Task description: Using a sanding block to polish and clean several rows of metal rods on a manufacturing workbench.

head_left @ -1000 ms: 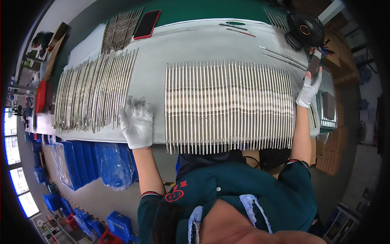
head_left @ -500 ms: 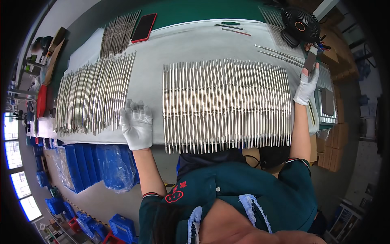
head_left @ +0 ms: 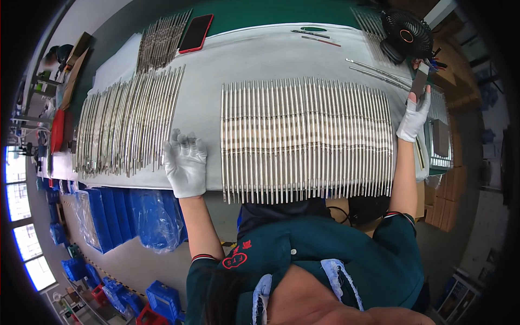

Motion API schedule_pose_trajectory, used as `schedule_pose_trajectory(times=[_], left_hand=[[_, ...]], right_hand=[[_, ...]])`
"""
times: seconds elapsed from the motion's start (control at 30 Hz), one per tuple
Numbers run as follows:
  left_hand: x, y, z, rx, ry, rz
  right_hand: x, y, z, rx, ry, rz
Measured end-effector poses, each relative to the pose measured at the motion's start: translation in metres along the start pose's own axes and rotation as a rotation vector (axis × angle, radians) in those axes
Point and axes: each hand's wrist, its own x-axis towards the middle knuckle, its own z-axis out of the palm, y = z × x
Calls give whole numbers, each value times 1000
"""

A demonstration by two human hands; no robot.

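Note:
My left hand (head_left: pixel 186 165), in a white glove with bare fingertips or worn tips hard to make out, rests palm up with its fingers loosely curled and apart. It lies beside the right end of a row of slim metal rods (head_left: pixel 127 127) and holds nothing. My right hand (head_left: pixel 414 119), also gloved with bare thumb and fingertips showing, grips a flat dark grey rectangular block (head_left: pixel 419 82) at the right end of the table. Between my hands a wide, even row of shiny metal rods (head_left: pixel 306 141) lies side by side, running away from me.
A red-edged phone (head_left: pixel 196 33) lies at the far left near more rods (head_left: pixel 162 40). Thin tools (head_left: pixel 319 40) and loose rods (head_left: pixel 379 75) lie at the back. A black fan (head_left: pixel 405 35) stands far right, near another grey block (head_left: pixel 440 138). Blue bins (head_left: pixel 111 216) stand below the table's left.
The view has shifted slightly, so the table and rods sit a little further right in the picture. Both hands keep nearly the same pose, the right still gripping the grey block.

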Motion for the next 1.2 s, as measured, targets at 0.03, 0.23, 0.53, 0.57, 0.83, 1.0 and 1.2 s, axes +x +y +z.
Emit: schedule_pose_trajectory(times=[0.03, 0.23, 0.53, 0.57, 0.83, 1.0, 1.2], left_hand=[[0, 0, 0, 1, 10, 4], [0, -1, -1, -5, -5, 4], [0, -1, 0, -16, -17, 4], [1, -1, -1, -16, -18, 5], [0, 0, -2, -19, 0, 24], [0, -1, -2, -28, -5, 21], [0, -1, -3, -13, -14, 24]], right_hand=[[0, 0, 0, 0, 0, 0], [0, 0, 0, -7, 1, 11], [0, 1, -1, -58, -10, -13], [0, 1, 0, -58, -13, -12], [1, 1, -1, -76, -10, -18], [0, -1, 0, -39, -19, -12], [0, 1, -1, -74, -20, -36]])
